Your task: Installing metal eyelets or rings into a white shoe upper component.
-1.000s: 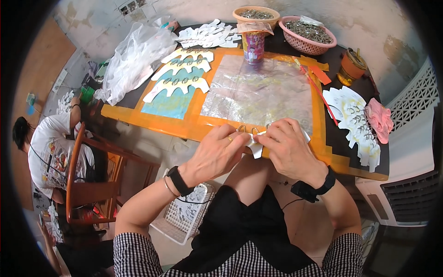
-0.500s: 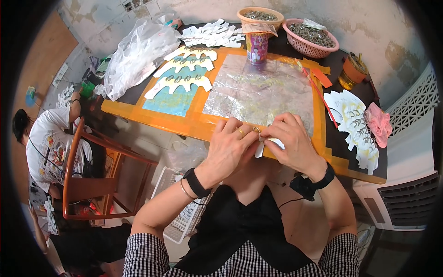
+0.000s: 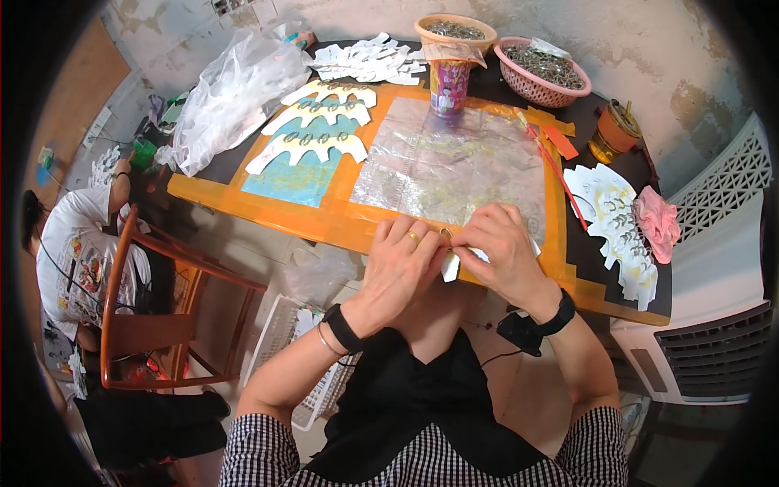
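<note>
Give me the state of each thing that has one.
Left hand: closed on card.
Right hand: closed on card.
Card: held, partly hidden.
Plastic bag: crumpled.
Pink cloth: crumpled.
White strips: piled.
Cup: upright, covered.
Jar: upright.
Orange basket: filled with metal pieces.
Pink basket: filled with metal pieces.

Head-worn fisheye faces forward-down, near the table [image 3: 217, 169] — view's dark rim hard to read.

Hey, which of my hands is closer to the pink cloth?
Your right. The right hand is at the table's near edge, left of the pink cloth; the left hand is farther left, on the right hand's far side from it.
</note>
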`<state>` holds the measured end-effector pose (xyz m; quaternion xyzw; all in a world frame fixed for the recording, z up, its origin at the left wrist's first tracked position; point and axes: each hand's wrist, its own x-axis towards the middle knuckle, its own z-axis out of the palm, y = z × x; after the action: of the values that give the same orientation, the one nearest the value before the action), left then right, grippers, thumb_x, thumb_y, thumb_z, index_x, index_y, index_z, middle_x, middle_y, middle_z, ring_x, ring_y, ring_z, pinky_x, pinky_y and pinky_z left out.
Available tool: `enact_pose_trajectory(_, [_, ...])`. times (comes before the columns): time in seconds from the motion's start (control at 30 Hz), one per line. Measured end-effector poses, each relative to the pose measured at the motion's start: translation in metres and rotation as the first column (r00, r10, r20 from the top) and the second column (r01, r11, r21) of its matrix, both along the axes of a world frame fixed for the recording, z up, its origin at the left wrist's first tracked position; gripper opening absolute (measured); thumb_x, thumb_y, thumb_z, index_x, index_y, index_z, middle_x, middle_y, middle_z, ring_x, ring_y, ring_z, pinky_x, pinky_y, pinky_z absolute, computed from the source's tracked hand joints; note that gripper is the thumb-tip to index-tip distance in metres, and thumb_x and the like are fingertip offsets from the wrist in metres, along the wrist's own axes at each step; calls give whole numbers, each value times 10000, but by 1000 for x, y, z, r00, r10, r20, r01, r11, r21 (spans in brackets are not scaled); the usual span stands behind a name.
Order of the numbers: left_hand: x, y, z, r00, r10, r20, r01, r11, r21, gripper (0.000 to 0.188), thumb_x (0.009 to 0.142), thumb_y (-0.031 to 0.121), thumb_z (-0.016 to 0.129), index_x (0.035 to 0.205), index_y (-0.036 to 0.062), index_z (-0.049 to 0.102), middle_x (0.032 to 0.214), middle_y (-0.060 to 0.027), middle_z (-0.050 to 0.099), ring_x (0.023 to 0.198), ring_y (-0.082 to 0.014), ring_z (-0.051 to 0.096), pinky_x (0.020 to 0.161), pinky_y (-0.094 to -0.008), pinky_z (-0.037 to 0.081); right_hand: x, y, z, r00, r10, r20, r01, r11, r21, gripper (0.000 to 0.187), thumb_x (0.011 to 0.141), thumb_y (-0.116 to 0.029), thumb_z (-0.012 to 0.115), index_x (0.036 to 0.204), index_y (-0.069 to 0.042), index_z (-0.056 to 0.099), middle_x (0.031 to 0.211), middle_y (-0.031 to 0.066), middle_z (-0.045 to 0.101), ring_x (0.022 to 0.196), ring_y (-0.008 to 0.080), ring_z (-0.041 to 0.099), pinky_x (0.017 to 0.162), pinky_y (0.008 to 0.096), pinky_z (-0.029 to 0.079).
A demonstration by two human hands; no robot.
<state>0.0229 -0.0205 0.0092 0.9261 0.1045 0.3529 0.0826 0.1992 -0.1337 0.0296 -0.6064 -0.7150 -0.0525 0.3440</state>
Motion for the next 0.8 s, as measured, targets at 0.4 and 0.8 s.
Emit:
enact_pose_trajectory(0.4, [-1,-3,3,1000,-12,-17,11,1000,-19,178,825,85,739,977,92,647,951,-64,597,994,-273,593,901,-414,423,-4,-3,-1,985,4,174,-9,1000,27,116,839,-83,708,917,-55,628,922,56,592,977,234,600,972,424,418])
enact_pose_trajectory(0.8, [-7,5,9,991,-62,-116,67,997,41,287,735,94,703,1020,78,673,1005,-38,622,1088,-228,616,1043,-449,439,-5,0,8,953,50,300,-61,998,29,79,781,-95,658,835,-63,609,863,39,562,926,200,603,1001,445,437])
